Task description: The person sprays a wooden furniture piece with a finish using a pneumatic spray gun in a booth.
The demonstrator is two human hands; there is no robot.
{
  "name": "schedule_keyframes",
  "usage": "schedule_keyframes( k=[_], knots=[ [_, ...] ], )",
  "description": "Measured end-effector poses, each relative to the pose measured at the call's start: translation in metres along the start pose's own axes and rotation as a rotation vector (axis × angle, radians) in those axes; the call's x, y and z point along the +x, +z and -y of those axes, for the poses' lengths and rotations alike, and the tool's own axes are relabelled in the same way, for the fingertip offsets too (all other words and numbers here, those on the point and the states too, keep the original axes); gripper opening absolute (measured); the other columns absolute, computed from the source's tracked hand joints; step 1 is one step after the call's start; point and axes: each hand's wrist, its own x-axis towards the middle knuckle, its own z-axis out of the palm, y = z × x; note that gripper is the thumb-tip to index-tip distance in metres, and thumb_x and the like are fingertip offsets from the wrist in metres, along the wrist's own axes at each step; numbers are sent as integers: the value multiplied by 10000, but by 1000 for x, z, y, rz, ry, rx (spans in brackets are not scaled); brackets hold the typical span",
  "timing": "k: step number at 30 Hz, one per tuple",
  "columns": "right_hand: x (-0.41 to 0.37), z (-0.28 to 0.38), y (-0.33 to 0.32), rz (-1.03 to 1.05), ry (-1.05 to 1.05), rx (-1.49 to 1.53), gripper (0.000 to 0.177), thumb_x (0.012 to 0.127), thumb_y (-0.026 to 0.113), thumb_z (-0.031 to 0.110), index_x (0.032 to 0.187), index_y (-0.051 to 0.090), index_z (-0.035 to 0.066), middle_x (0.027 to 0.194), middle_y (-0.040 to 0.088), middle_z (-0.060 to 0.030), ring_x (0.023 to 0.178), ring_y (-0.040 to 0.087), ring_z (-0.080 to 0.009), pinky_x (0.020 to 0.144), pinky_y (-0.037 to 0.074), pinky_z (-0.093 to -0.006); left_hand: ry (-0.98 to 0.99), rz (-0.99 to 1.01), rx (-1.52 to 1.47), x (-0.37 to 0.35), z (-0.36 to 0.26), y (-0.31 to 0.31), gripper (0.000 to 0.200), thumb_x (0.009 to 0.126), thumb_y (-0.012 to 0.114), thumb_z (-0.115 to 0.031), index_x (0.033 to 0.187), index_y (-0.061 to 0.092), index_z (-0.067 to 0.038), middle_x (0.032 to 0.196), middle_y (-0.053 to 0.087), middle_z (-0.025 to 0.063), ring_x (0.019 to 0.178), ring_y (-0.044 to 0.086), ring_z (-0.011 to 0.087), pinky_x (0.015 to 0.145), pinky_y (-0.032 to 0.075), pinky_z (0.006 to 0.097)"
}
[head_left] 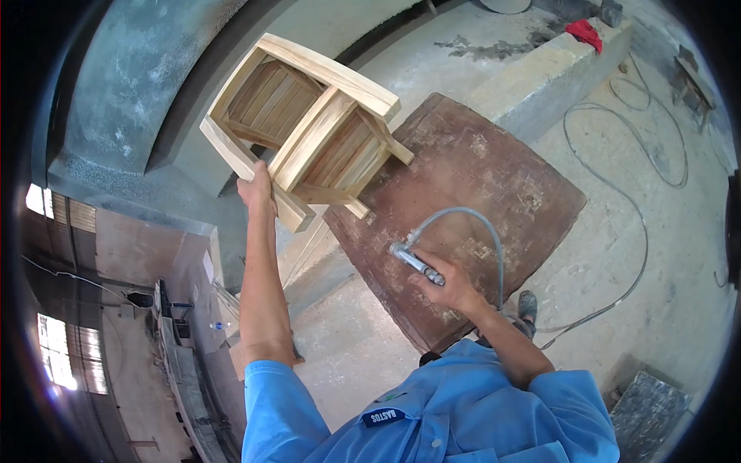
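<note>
A light wooden chair with slatted panels is tilted over the far left part of a brown, worn tabletop. My left hand is closed round the chair's near left rail. In my right hand, above the tabletop, is a silver air gun, its fingers wrapped round the metal body. A grey hose curves from the gun over the tabletop toward my body. The chair and the air gun are well apart.
A concrete ledge with a red cloth runs behind the tabletop. A long hose loops over the floor at right. A dark board lies at lower right. A curved grey structure stands at upper left.
</note>
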Motion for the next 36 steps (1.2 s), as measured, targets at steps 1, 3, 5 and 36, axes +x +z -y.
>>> schedule_keyframes(
  k=[1,3,5,36],
  knots=[
    [-1,-2,1,4,43,38,405,827,730,161,1199,652,20,895,711,-170,747,700,-240,683,528,-337,6,-10,22,0,2,1,710,729,726,-300,1253,506,127,1206,609,248,1084,619,314,947,471,377],
    [8,-12,-9,-65,81,-12,403,836,729,170,1199,651,13,847,701,-165,721,692,-232,664,523,-331,-3,-8,13,1,6,1,709,725,726,-306,1251,511,119,1206,610,249,1087,619,319,954,467,383],
    [22,-20,-25,-140,108,-59,401,845,727,178,1199,650,6,800,692,-160,695,684,-224,645,518,-326,-3,-10,-1,3,6,2,708,722,726,-312,1248,516,112,1205,612,250,1090,618,325,961,463,389],
    [42,-15,12,53,311,-23,445,849,737,314,1202,661,55,1017,690,-237,941,690,-384,798,539,-416,36,-17,56,-39,-20,-5,599,771,690,-266,1219,513,91,1143,622,233,1046,616,306,936,460,384]
  ],
)
